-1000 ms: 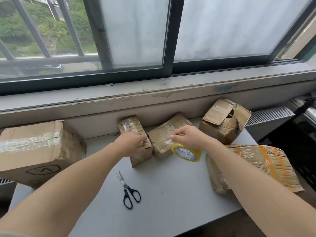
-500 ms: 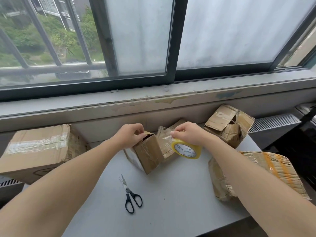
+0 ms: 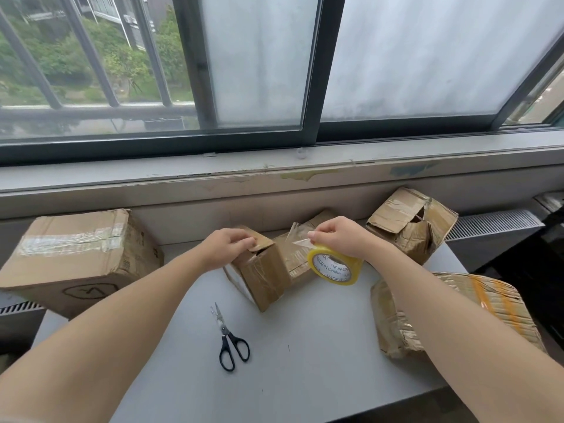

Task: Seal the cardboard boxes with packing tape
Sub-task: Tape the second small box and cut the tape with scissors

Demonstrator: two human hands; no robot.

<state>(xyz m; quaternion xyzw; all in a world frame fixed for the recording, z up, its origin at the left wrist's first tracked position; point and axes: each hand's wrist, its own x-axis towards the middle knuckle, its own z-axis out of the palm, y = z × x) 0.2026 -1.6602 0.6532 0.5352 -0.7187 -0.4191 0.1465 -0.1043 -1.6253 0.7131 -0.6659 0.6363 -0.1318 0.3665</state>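
Tipped up since a second ago, the small box (image 3: 263,271) stands mid desk (image 3: 305,367), creased, with old tape on its side and its top flap ajar, pinched by the left hand (image 3: 226,249). Right hand (image 3: 339,237) grips the yellow tape roll (image 3: 334,269) just beside it, loose clear end pinched. Scissors (image 3: 229,340) lie nearer.

Beyond the left hand (image 3: 225,248) and right hand (image 3: 338,239), a pale grey wall (image 3: 189,221) rises from the back of the light grey bench (image 3: 305,346) to a window sill (image 3: 244,175) with chipped paint. Above it a dark-framed sliding window (image 3: 311,87) admits soft daylight, frosted ahead and right of the hands, clear to their left, showing railing bars (image 3: 88,50), green trees (image 3: 61,62) and a building (image 3: 103,7). A slatted vent grille (image 3: 491,222) lies right of the right hand, and another grille (image 3: 18,308) lies low to the left of the left hand.
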